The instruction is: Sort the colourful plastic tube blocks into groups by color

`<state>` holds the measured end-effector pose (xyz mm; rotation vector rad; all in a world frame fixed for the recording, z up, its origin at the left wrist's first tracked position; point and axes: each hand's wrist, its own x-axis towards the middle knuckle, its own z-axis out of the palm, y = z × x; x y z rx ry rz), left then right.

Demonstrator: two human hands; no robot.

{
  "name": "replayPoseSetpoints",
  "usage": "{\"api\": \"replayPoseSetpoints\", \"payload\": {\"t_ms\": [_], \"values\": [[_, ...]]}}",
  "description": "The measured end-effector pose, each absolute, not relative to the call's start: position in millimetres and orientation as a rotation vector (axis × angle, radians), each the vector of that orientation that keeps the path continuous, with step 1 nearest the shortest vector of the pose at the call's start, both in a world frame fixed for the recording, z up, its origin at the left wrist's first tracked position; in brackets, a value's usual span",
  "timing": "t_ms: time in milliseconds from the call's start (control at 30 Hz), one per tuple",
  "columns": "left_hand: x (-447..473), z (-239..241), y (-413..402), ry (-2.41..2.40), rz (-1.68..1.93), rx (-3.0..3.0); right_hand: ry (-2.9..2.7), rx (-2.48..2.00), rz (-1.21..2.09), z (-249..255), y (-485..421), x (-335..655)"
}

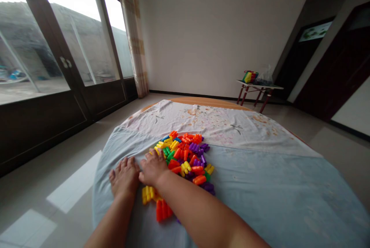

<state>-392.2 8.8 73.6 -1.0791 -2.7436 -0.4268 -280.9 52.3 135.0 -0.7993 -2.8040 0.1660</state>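
A heap of bright plastic building blocks (187,155) in orange, yellow, purple, green and blue lies on a round table covered with a pale blue and floral cloth (260,178). My left hand (124,176) rests palm down on the cloth just left of the heap, fingers spread. My right hand (153,167) lies beside it, its fingers on the left edge of the heap; I cannot tell whether it grips a block. A yellow block (147,194) and an orange block (162,209) sit under my right forearm.
Large glass doors with dark frames (66,67) run along the left. A curtain (134,32) hangs in the corner. A small low table (257,86) with a colourful box and a plastic bag stands by the far wall. Dark doorways are at right.
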Motion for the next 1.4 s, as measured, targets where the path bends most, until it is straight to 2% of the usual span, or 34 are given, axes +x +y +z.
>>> {"api": "replayPoseSetpoints", "payload": {"t_ms": [333,800,967,1067,1167,1267,1400], "values": [[-396.0,62.6,11.7,-2.696,-0.450,-1.073,-2.922,-1.030,0.086,132.6,70.6,-264.7],[-396.3,78.9,10.0,-2.815,-0.471,-1.137,-2.834,-1.346,-0.084,132.6,99.7,-136.8],[-395.4,81.4,11.3,-2.814,-0.481,-1.139,-2.747,-1.558,-0.143,146.7,105.5,-92.6],[-394.9,82.6,11.9,-2.824,-0.468,-1.149,-2.669,-1.424,-0.122,160.4,88.6,-105.1],[-395.1,83.1,11.8,-2.829,-0.447,-1.149,-2.718,-1.090,0.072,163.9,55.0,-153.5],[-396.3,81.8,11.4,-2.822,-0.432,-1.157,-2.840,-0.866,0.240,152.6,20.8,-209.7],[-398.3,79.0,11.4,-2.804,-0.425,-1.171,-2.992,-0.764,0.273,133.3,1.6,-239.9]]}}
